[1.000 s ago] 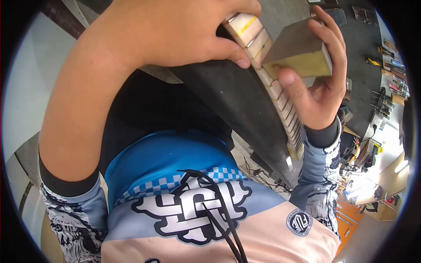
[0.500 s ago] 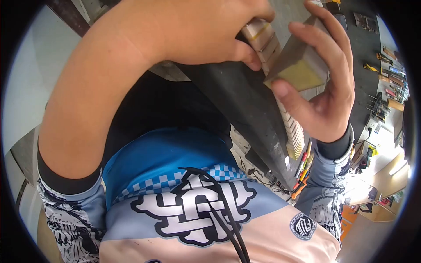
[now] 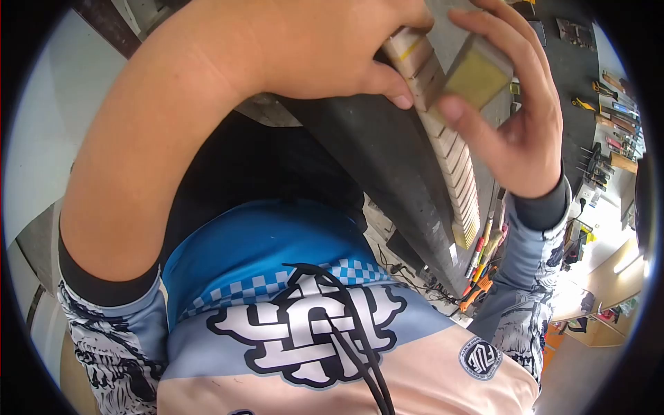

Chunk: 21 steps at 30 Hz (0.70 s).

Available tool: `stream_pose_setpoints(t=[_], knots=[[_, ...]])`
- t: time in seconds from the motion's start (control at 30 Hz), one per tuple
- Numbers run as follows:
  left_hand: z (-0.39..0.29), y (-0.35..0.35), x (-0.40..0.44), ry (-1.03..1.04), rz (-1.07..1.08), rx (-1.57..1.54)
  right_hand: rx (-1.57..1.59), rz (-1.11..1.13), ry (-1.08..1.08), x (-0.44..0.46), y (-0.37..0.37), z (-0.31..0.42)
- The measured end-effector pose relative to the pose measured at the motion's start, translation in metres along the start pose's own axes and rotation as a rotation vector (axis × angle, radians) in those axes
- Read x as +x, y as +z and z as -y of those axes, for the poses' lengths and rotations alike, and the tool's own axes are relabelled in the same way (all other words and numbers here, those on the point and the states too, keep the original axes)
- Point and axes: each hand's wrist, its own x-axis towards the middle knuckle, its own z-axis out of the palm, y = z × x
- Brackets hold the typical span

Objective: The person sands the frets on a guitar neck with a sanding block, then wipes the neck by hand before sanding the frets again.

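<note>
A long, pale guitar neck [image 3: 449, 149] runs from the top centre down to the right, its cross lines crowding closer towards the lower end. My left hand [image 3: 373, 48] is closed round its upper part, thumb on the near edge and fingers over the far side. In my right hand [image 3: 529, 131] is a sanding block [image 3: 478, 75], a grey-brown block with a yellowish end, pinched between thumb and fingers. The block is right beside the neck's upper part; whether its face touches the wood is hidden. My right fingers are slightly blurred.
Under the neck lies a dark bench surface [image 3: 360, 145]. Several marker pens [image 3: 477, 256] and an orange-handled tool [image 3: 476, 294] are near its lower end. Hand tools [image 3: 619, 124] line the far right, and cables [image 3: 415, 277] hang below the bench.
My right hand has moved the sanding block up along the neck and tilted it, uncovering more of the neck's lower part. My left hand stays almost in place.
</note>
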Motion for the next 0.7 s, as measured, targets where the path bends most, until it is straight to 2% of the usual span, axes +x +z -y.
stream_pose_setpoints(t=[0.03, 0.17, 0.2, 0.3, 0.4, 0.47, 0.57, 0.7], knots=[[0.000, 0.000, 0.000, -0.013, 0.006, -0.002, 0.004, -0.010, 0.084, -0.003, 0.002, -0.001], [-0.001, -0.005, 0.002, -0.042, 0.060, -0.012, 0.004, -0.014, -0.177, 0.010, -0.002, -0.002], [-0.001, -0.005, 0.002, -0.044, 0.056, -0.022, 0.021, -0.065, -0.010, 0.004, 0.006, 0.003], [-0.001, -0.006, 0.002, -0.043, 0.067, 0.000, 0.007, 0.016, 0.089, 0.001, 0.000, 0.004], [-0.001, -0.005, 0.001, -0.030, 0.072, 0.018, 0.105, 0.043, -0.027, 0.000, -0.002, 0.006], [-0.002, -0.004, 0.000, -0.008, 0.044, 0.038, -0.030, 0.041, 0.046, -0.001, -0.006, 0.011], [-0.002, -0.005, 0.000, 0.001, 0.030, 0.056, 0.081, 0.050, -0.031, 0.006, -0.008, 0.006], [-0.003, -0.003, 0.002, -0.020, 0.059, 0.019, -0.008, 0.025, -0.046, -0.004, -0.002, 0.000]])
